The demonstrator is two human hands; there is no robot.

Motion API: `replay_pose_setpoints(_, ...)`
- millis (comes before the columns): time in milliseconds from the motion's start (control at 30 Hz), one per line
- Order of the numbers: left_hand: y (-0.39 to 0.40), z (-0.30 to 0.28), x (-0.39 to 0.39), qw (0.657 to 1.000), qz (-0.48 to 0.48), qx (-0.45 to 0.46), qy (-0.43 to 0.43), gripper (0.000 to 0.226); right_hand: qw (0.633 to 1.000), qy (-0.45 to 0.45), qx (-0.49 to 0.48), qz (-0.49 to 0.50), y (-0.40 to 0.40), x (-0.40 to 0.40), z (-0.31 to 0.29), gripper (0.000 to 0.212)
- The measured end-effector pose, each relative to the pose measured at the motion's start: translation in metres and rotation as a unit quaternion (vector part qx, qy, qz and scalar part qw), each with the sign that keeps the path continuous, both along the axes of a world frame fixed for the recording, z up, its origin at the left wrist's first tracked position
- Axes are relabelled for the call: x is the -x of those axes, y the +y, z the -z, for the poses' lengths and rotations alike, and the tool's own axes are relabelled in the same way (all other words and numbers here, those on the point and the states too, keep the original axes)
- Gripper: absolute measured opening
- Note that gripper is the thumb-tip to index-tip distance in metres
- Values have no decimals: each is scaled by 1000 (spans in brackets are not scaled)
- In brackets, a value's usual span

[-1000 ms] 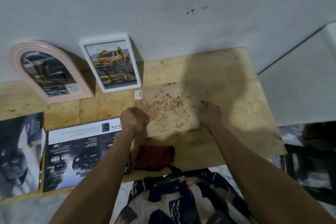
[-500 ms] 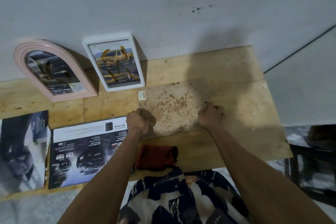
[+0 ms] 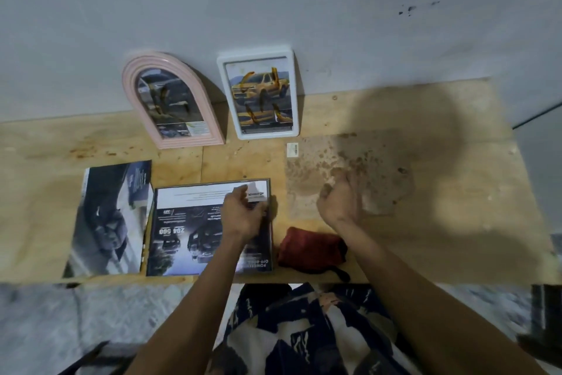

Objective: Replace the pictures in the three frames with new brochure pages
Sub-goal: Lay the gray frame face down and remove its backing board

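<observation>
- The person's patterned shirt (image 3: 304, 332) fills the near edge; both bare forearms reach forward over the plywood table (image 3: 456, 237).
- A folded red cloth (image 3: 310, 248) lies near the table's front edge, between the 2 forearms.
- The left hand (image 3: 241, 215) rests on the brochure (image 3: 182, 231), fingers curled at its far right corner; the corner of the top page appears pinched and lifted, though blur prevents certainty.
- The brochure is glossy, rectangular, long axis running near to far, print upside down to the viewer. The left hand is the nearer one for turning or pulling a page.
- The right hand (image 3: 340, 199) hovers loosely curled, apparently holding nothing, over the backing board (image 3: 349, 174), a flat, stained, speckled brown panel to the right of the brochure.
- A loose glossy page (image 3: 112, 216) lies flat just beside the brochure's left edge.
- Farthest, 2 frames lean against the white wall: a pink arched frame (image 3: 173, 101) and a white rectangular frame (image 3: 258, 96), smooth-rimmed, each showing a car picture.
</observation>
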State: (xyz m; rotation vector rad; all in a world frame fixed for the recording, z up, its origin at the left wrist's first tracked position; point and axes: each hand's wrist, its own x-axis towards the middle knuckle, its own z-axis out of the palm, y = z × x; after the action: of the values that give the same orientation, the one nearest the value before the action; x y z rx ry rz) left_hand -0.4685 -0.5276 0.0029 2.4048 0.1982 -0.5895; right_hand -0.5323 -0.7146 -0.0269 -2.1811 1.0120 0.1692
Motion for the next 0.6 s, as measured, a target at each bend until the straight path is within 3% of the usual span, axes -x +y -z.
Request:
replay_pose_setpoints(200,131,8,-2,996,-18,-84,-32,30,996,-23,-26,-82,95,-12,-6,38)
replay_pose_setpoints(300,186,23,-14,989,14,-144,-45,40,991,-43,-45,-122,134,-12,-11,25)
replay_pose_setpoints(433,219,19,-23,983,62,-165,-44,34,985,-11,-90,-145,174,-9,-7,15)
replay_pose_setpoints(600,240,31,-30,981,101,-166,10,47,996,19,-72,-47,211,-4,2,26)
